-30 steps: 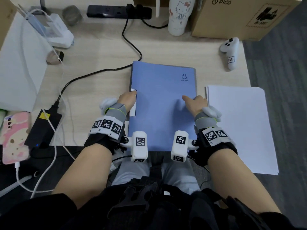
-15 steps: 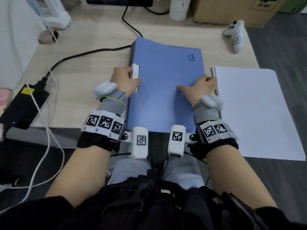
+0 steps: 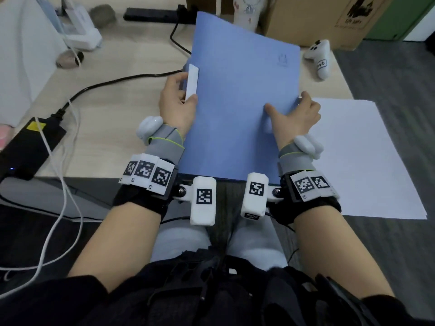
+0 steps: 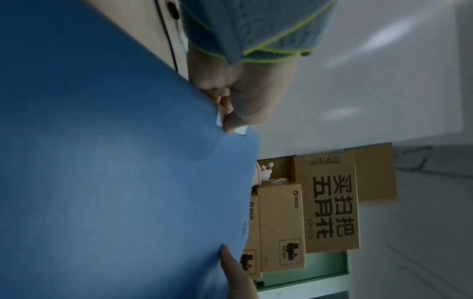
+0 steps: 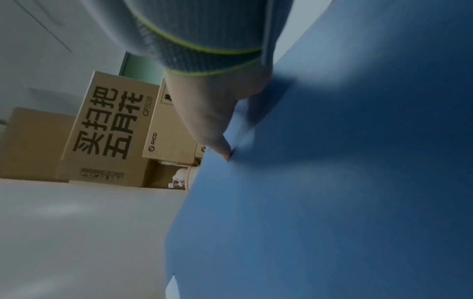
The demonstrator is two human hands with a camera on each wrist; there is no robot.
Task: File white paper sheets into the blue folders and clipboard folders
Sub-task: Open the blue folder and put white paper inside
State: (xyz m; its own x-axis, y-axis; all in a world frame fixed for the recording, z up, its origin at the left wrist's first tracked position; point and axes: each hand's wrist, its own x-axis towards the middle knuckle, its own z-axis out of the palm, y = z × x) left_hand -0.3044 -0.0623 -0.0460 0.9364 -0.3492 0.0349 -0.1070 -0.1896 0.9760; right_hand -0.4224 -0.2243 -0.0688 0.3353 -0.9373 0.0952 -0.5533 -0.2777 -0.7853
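Note:
A blue folder [image 3: 240, 95] is held closed between both hands, its far end tipped up off the desk. My left hand [image 3: 179, 100] grips its left spine edge, thumb on the white spine label [image 3: 191, 82]. My right hand [image 3: 294, 114] grips the right edge, thumb pressed on the front cover and fingers curled behind. The left wrist view shows the left hand [image 4: 243, 101] pinching the folder [image 4: 115, 161] at the label. In the right wrist view the right hand's thumb [image 5: 212, 121] lies on the cover [image 5: 332, 182]. A stack of white paper sheets [image 3: 357, 156] lies flat to the right.
A white controller [image 3: 320, 58] lies at the desk's far right, with cardboard boxes [image 3: 317, 17] and a white cup [image 3: 247, 12] behind the folder. A black power adapter [image 3: 30, 149] with cables sits at the left, a power strip [image 3: 153, 14] at the back.
The folder lay flat on the desk; now both hands have taken its side edges and raised its far end off the surface. The right hand moved from the cover to the right edge.

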